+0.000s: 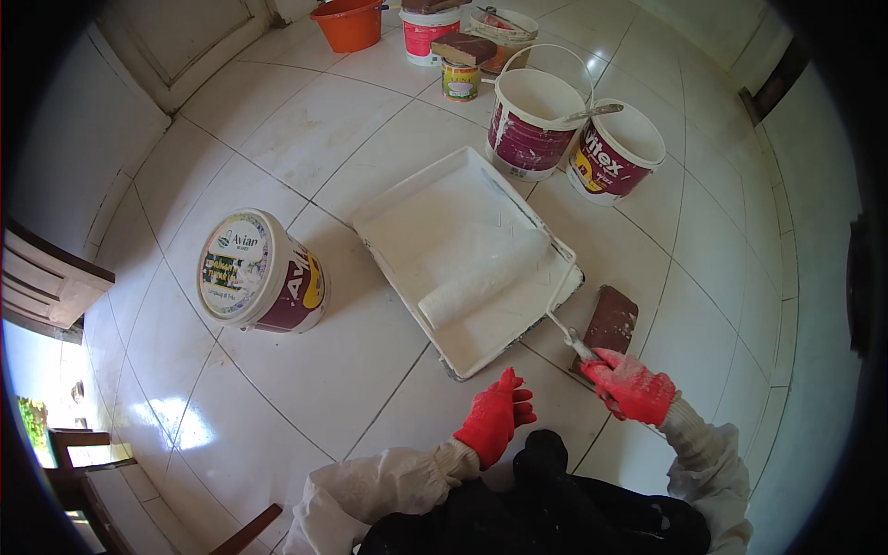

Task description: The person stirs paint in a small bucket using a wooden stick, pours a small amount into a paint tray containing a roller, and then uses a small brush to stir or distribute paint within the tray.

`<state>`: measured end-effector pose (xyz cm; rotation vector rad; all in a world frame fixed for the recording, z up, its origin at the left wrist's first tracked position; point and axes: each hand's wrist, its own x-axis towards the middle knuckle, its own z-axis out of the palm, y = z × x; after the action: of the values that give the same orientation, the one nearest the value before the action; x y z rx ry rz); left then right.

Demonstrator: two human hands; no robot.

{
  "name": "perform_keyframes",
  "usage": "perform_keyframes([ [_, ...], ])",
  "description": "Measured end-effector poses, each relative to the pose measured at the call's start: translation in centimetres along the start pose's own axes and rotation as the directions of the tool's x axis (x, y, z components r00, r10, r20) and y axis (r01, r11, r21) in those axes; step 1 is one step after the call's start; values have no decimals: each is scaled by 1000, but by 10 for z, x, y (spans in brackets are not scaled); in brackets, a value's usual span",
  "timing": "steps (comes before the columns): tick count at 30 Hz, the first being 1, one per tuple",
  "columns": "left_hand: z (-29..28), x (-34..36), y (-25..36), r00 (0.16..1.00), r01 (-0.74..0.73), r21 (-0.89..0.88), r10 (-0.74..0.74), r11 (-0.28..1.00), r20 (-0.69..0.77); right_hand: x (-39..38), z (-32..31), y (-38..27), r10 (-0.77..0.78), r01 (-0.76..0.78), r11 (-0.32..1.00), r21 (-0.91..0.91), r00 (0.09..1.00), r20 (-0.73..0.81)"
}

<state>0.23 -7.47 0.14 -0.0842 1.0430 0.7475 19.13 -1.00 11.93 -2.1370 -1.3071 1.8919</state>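
My right hand [633, 385], in a red glove, is closed around the handle of a paint roller [486, 277]. The roller's white sleeve lies across the white paint tray [407, 199], resting in the paint-coated basin. Its wire frame crosses the tray's right edge. My left hand [495, 416], also red-gloved, hovers near the tray's near edge with fingers apart and nothing in it. Beside my right hand, a dark brown block [610, 319] lies on the floor, partly covered by the hand and handle.
A lidded paint bucket [236, 264] stands left of the tray. Beyond it are two open paint buckets [529, 139] [615, 153], one with a scraper-like tool [592, 112] across its rim. Farther back stand a small can [460, 81], more buckets [431, 37] and an orange basin [350, 28].
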Motion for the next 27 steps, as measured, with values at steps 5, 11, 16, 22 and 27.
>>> perform_keyframes([
  [5,-2,-4,-1,999,38,42,-39,998,13,-26,-12,8,94,-93,995,-45,995,26],
  [11,3,-10,-1,998,51,111,-54,993,30,-36,-15,30,150,-149,988,-46,988,28],
  [16,8,-9,3,998,64,118,-67,991,19,-19,-6,22,110,-108,989,-105,994,14],
  [22,-2,4,4,999,45,-33,-45,998,-3,19,9,-20,26,-33,958,-284,999,-27],
  [27,-5,15,8,999,27,-144,-31,989,-25,56,14,-42,-66,59,951,-305,998,-14],
])
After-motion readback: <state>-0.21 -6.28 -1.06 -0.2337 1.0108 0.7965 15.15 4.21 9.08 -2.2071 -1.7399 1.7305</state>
